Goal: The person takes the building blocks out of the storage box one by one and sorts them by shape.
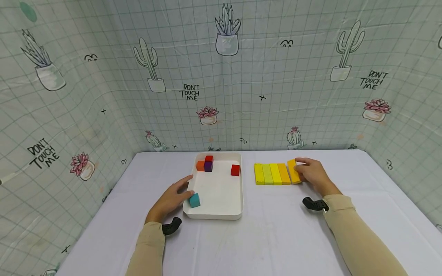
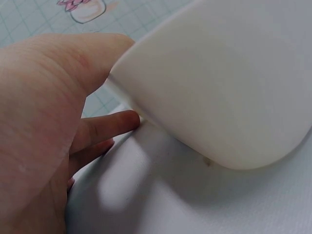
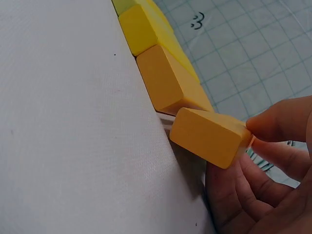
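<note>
My left hand (image 1: 168, 200) holds the white tray (image 1: 221, 210) by its left side. The thumb reaches over the rim beside a teal cube (image 1: 195, 200), and in the left wrist view a fingertip meets the outer wall (image 2: 195, 97). To the right of the tray, my right hand (image 1: 315, 175) pinches an orange-yellow rectangular block (image 1: 294, 171) between thumb and fingers. That block (image 3: 207, 139) leans at an angle, with a narrow gap beside the orange block (image 3: 163, 80) that ends a row of several yellow and orange blocks (image 1: 267, 174).
Inside the tray, an orange cube (image 1: 200, 166), a purple cube (image 1: 208, 166) and a red cube (image 1: 208, 158) cluster at the far left. Another red cube (image 1: 235, 170) lies near the right wall. Printed cloth (image 1: 241, 76) rises behind the white table (image 1: 276, 237).
</note>
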Tool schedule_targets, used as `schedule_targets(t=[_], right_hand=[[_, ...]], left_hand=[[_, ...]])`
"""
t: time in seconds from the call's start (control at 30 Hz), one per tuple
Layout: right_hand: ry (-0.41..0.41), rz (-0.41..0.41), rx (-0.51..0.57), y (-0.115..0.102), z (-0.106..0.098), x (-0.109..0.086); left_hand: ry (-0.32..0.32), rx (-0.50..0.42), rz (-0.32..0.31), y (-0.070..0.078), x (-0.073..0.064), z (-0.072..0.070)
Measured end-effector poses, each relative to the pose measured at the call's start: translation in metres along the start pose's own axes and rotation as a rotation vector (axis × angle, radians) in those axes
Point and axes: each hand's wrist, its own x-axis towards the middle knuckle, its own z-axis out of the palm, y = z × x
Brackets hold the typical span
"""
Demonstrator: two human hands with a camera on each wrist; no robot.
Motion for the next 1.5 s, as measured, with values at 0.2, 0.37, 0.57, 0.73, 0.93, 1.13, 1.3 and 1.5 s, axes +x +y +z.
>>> schedule_targets(t=[0.2, 0.37, 0.57, 0.73, 0.93, 1.13, 1.3, 1.5], right_hand=[[-0.012, -0.02, -0.068, 0.002, 0.002, 0.004], [-0.005, -0.032, -0.144, 0.004, 0.004, 0.006], [0.018, -0.034, -0.192, 0.004, 0.006, 0.006], [0.043, -0.032, -0.268, 0.001, 0.009, 0.004], [0.052, -0.039, -0.296, -0.001, 0.008, 0.003], [0.147, -0.074, -0.156, -0.005, 0.008, 0.001], [0.131, -0.096, -0.03, -0.012, 0.013, -0.003], [0.032, -0.135, 0.042, -0.024, 0.022, -0.001]], left_hand=[[-0.005, 0.017, -0.004, 0.0, 0.001, -0.001], [-0.007, 0.023, -0.004, 0.0, 0.002, -0.001], [-0.005, 0.024, -0.011, 0.001, 0.003, -0.001], [-0.004, 0.016, -0.029, 0.0, 0.003, -0.001], [-0.002, 0.014, -0.017, 0.0, 0.004, -0.002], [0.001, 0.018, -0.013, 0.001, 0.003, -0.002], [-0.001, 0.015, -0.012, 0.0, 0.002, -0.002], [-0.003, 0.013, 0.006, -0.002, 0.004, -0.001]])
